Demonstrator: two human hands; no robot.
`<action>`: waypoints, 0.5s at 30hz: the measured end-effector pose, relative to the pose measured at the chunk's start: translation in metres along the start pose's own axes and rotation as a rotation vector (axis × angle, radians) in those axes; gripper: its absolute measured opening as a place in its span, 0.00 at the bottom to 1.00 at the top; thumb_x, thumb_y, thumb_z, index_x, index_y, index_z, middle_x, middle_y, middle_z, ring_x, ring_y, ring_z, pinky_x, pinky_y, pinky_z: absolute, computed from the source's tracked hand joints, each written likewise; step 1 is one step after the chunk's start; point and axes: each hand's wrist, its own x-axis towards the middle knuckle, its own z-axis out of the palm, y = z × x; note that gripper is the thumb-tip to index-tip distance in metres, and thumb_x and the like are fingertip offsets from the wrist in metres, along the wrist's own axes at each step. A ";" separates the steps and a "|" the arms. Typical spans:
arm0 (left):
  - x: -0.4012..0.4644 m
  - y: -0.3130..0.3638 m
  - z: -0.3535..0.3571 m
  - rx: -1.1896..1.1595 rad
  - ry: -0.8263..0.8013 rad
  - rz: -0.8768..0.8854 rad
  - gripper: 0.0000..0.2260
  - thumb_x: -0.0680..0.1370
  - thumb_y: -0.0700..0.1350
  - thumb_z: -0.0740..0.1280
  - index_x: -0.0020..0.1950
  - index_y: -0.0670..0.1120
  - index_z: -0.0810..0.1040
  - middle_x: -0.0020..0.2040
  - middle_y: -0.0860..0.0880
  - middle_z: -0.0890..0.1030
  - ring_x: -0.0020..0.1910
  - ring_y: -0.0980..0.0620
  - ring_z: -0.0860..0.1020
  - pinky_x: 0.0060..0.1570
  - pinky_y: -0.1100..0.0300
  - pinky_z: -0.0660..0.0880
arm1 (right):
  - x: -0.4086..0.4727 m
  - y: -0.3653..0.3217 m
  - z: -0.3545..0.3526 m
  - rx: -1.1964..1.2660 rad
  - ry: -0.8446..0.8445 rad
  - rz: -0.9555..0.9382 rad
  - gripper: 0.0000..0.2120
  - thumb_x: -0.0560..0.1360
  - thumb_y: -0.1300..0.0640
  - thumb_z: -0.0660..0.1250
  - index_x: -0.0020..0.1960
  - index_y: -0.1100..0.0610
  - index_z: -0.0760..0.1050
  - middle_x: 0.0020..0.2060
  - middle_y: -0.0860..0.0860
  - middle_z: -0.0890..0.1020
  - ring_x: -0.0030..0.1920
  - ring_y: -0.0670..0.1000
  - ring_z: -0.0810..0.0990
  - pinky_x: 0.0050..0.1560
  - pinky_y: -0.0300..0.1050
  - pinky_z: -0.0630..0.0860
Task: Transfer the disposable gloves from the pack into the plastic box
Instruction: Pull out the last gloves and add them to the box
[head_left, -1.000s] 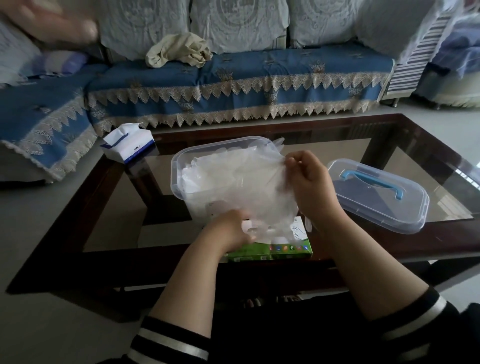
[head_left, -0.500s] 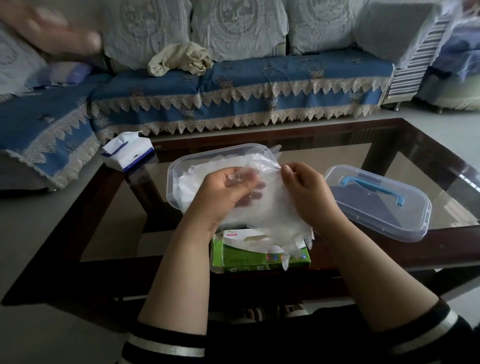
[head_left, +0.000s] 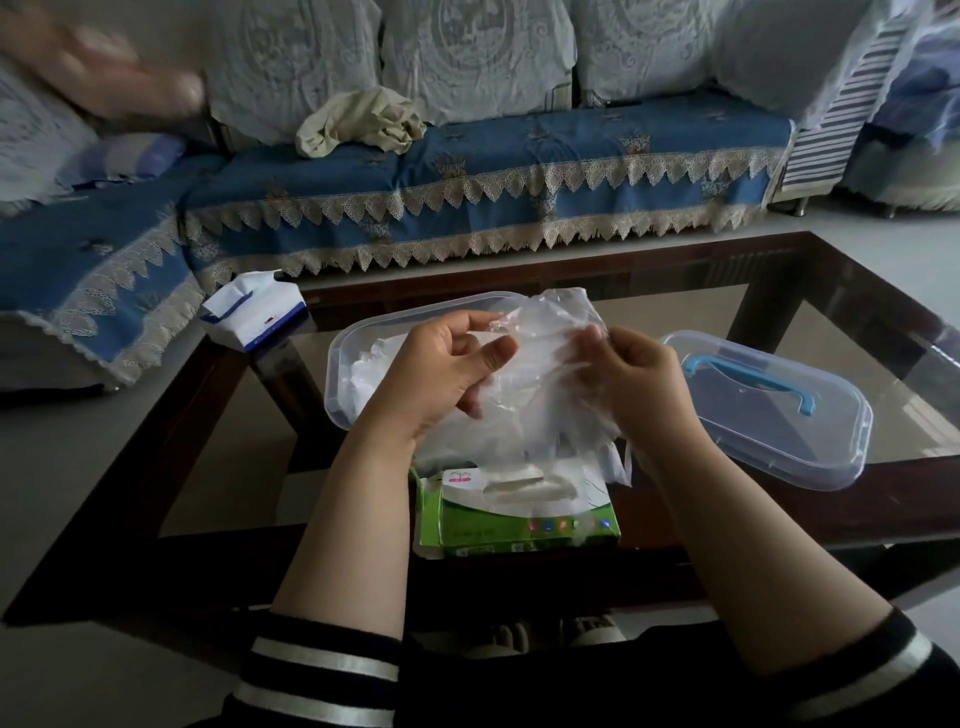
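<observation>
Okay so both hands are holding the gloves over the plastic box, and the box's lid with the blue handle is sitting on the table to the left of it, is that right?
Not quite. The head view shows the lid lying to the right of the plastic box, not the left. Left hand and right hand do hold the gloves over the box.

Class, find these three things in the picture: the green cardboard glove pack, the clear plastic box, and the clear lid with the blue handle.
Green cardboard glove pack (head_left: 519, 530): head view, on its front side.
Clear plastic box (head_left: 340, 358): head view, on its left rim.
Clear lid with the blue handle (head_left: 748, 431): head view, on its flat top.
</observation>
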 end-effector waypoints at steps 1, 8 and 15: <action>0.001 0.000 0.000 -0.010 -0.014 -0.005 0.24 0.68 0.50 0.71 0.62 0.42 0.78 0.33 0.49 0.74 0.29 0.56 0.75 0.29 0.62 0.77 | 0.001 -0.001 -0.001 0.037 0.019 0.019 0.10 0.81 0.57 0.60 0.48 0.60 0.78 0.37 0.52 0.82 0.29 0.41 0.79 0.31 0.32 0.75; 0.006 0.001 0.011 -0.050 -0.066 -0.052 0.24 0.68 0.52 0.72 0.63 0.51 0.73 0.55 0.45 0.79 0.50 0.50 0.83 0.43 0.58 0.81 | 0.008 0.006 0.001 0.143 0.187 0.088 0.12 0.81 0.56 0.60 0.45 0.60 0.77 0.31 0.51 0.76 0.23 0.39 0.74 0.26 0.32 0.72; 0.005 -0.001 0.026 0.150 -0.099 0.039 0.19 0.77 0.40 0.70 0.64 0.55 0.71 0.49 0.49 0.85 0.40 0.53 0.81 0.34 0.60 0.74 | 0.017 0.013 -0.008 0.215 0.291 0.183 0.13 0.82 0.53 0.59 0.49 0.59 0.78 0.30 0.50 0.74 0.24 0.40 0.71 0.25 0.34 0.72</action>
